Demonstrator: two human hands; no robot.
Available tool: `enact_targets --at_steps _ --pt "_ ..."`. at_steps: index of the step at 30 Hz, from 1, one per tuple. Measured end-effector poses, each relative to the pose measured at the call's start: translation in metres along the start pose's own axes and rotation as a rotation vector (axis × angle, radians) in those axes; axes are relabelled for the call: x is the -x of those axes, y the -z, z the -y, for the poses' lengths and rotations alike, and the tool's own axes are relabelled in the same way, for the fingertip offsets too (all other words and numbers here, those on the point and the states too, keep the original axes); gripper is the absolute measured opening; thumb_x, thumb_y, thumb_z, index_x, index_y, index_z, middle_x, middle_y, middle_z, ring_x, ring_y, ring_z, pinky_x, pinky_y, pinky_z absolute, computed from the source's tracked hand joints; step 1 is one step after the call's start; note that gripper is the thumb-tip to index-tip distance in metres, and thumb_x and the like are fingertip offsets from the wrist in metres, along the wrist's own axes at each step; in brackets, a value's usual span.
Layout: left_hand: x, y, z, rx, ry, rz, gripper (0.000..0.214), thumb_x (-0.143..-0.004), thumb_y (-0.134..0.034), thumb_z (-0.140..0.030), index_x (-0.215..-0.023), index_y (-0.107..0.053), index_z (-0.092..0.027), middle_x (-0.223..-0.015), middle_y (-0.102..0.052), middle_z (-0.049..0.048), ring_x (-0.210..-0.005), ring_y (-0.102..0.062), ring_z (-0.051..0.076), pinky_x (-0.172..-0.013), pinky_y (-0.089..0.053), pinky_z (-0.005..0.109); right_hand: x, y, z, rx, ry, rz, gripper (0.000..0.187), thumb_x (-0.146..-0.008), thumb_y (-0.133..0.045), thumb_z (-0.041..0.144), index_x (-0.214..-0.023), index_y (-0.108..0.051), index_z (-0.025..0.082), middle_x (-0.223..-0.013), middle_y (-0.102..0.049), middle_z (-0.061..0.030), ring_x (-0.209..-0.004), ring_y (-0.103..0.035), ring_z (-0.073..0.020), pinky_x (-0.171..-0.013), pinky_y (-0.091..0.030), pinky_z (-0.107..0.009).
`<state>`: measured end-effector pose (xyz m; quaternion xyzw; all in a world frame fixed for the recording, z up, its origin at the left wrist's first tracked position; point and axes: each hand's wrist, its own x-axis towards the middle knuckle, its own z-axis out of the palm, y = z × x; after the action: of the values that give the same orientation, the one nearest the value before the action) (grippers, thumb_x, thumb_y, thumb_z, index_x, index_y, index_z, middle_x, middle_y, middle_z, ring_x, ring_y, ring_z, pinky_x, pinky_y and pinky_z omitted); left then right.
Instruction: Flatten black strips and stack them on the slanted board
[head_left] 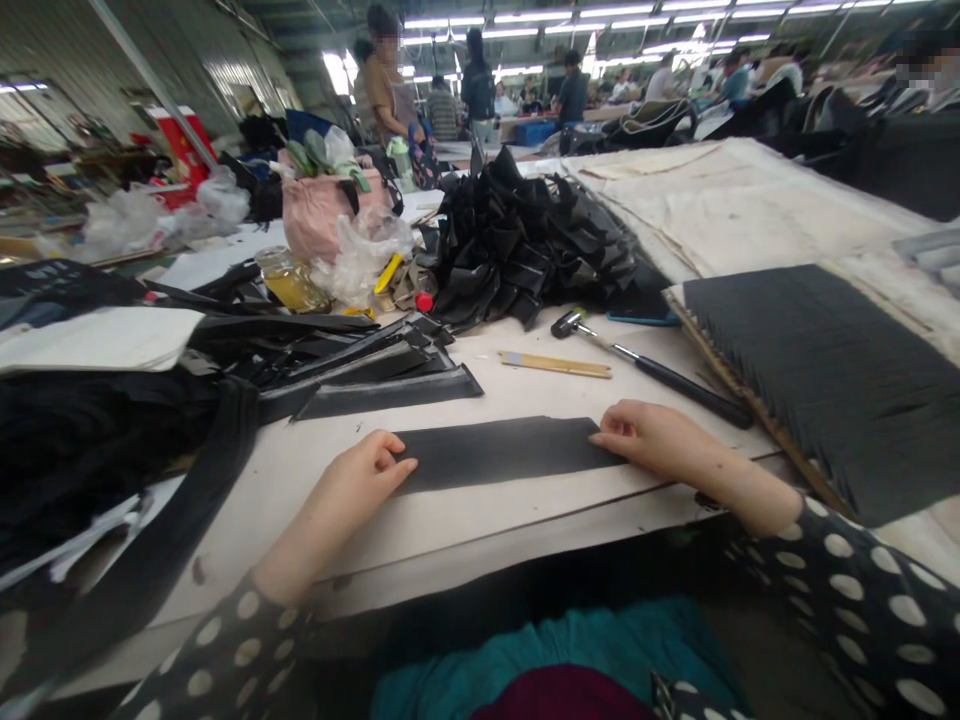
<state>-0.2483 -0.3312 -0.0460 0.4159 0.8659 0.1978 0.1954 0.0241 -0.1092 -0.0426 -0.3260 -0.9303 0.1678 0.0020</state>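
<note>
A flat black strip of leather-like material lies lengthwise on the pale work surface in front of me. My left hand pinches its left end between thumb and fingers. At the opposite end, my right hand grips the right edge the same way. The strip looks smooth and stretched flat between the two hands. Beyond it rest a narrow yellowish wooden stick and a hammer with a black handle, neither touched by a hand.
Dark strips are spread at left, beside a thick black stack. A heap of black pieces stands at the back. On the right is a board with black sheets. A pink bag and a jar sit behind; people work farther off.
</note>
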Motion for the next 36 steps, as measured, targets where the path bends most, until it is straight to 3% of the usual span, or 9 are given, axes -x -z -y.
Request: enact_targets --at_steps 7,12,17,19,23,26,30,33,36 --pt "-0.006 0.005 0.001 -0.095 -0.057 0.061 0.025 -0.07 -0.048 -0.044 -0.08 -0.05 -0.021 -0.053 -0.048 -0.0061 -0.054 -0.049 0.014 -0.051 -0.031 0.023 -0.003 -0.002 -0.006 0.001 0.036 -0.083 0.028 -0.073 -0.052 0.046 -0.084 -0.054 0.02 -0.085 -0.059 -0.0039 -0.075 -0.056 -0.0175 -0.064 -0.041 -0.027" --pt "-0.01 0.005 -0.001 -0.101 -0.118 0.071 0.017 -0.068 -0.051 -0.037 -0.069 -0.049 -0.02 -0.063 -0.052 -0.003 -0.058 -0.049 0.014 -0.052 -0.032 0.023 -0.005 -0.003 -0.006 0.013 0.118 -0.076 0.026 -0.075 -0.053 0.039 -0.091 -0.054 0.018 -0.09 -0.058 -0.006 -0.081 -0.055 -0.0189 -0.073 -0.042 -0.03" --pt "-0.009 0.003 -0.005 0.004 -0.089 0.072 0.029 -0.069 -0.05 -0.034 -0.093 -0.047 -0.02 -0.062 -0.051 -0.0058 -0.056 -0.05 0.013 -0.053 -0.034 0.024 -0.007 -0.001 -0.005 0.01 0.219 -0.054 0.03 -0.077 -0.052 0.033 -0.103 -0.053 0.019 -0.099 -0.057 -0.0078 -0.092 -0.053 -0.0213 -0.083 -0.041 -0.034" --pt "-0.004 0.006 -0.007 -0.007 -0.118 0.058 0.026 -0.07 -0.049 -0.034 -0.093 -0.049 -0.02 -0.061 -0.049 -0.0055 -0.056 -0.049 0.014 -0.054 -0.035 0.024 -0.007 0.0 -0.002 0.012 0.255 -0.047 0.035 -0.077 -0.051 0.03 -0.111 -0.051 0.019 -0.104 -0.055 -0.0086 -0.098 -0.051 -0.0221 -0.088 -0.039 -0.035" --pt "0.014 0.014 -0.01 -0.026 -0.308 -0.051 0.015 -0.075 -0.047 -0.032 -0.073 -0.055 -0.019 -0.073 -0.054 0.0005 -0.07 -0.052 0.016 -0.063 -0.04 0.026 -0.006 0.003 0.003 0.01 0.354 -0.048 0.037 -0.078 -0.047 0.022 -0.115 -0.05 0.018 -0.109 -0.053 -0.0096 -0.101 -0.049 -0.0215 -0.091 -0.038 -0.035" --pt "0.029 0.017 -0.008 0.021 -0.452 -0.136 0.015 -0.077 -0.047 -0.031 -0.075 -0.057 -0.02 -0.085 -0.058 0.0033 -0.085 -0.053 0.018 -0.077 -0.041 0.028 -0.006 0.004 0.004 -0.005 0.442 -0.063 0.025 -0.076 -0.047 0.018 -0.098 -0.058 0.018 -0.104 -0.055 -0.0091 -0.097 -0.051 -0.0208 -0.088 -0.039 -0.035" --pt "0.038 0.012 -0.004 0.107 -0.274 -0.07 0.019 -0.078 -0.046 -0.035 -0.079 -0.057 -0.02 -0.078 -0.059 0.0008 -0.074 -0.054 0.016 -0.07 -0.042 0.027 -0.001 0.006 0.003 -0.093 0.369 -0.068 0.013 -0.076 -0.048 0.023 -0.082 -0.058 0.018 -0.09 -0.059 -0.007 -0.085 -0.054 -0.02 -0.079 -0.043 -0.033" --pt "0.035 0.008 -0.001 0.232 -0.128 -0.054 0.023 -0.076 -0.046 -0.038 -0.085 -0.056 -0.018 -0.071 -0.058 -0.0012 -0.065 -0.053 0.014 -0.06 -0.041 0.024 0.005 0.008 0.003 -0.257 0.155 0.02 0.024 -0.078 -0.046 0.038 -0.086 -0.059 0.019 -0.076 -0.062 -0.0035 -0.071 -0.056 -0.0182 -0.065 -0.045 -0.03" --pt "0.028 0.007 0.001 0.317 -0.052 -0.058 0.031 -0.073 -0.05 -0.037 -0.097 -0.052 -0.017 -0.067 -0.055 -0.0028 -0.059 -0.051 0.012 -0.055 -0.039 0.023 0.008 0.008 0.005 -0.375 0.044 0.064 0.037 -0.076 -0.045 0.049 -0.089 -0.061 0.019 -0.079 -0.065 -0.0035 -0.074 -0.058 -0.0197 -0.062 -0.045 -0.028"
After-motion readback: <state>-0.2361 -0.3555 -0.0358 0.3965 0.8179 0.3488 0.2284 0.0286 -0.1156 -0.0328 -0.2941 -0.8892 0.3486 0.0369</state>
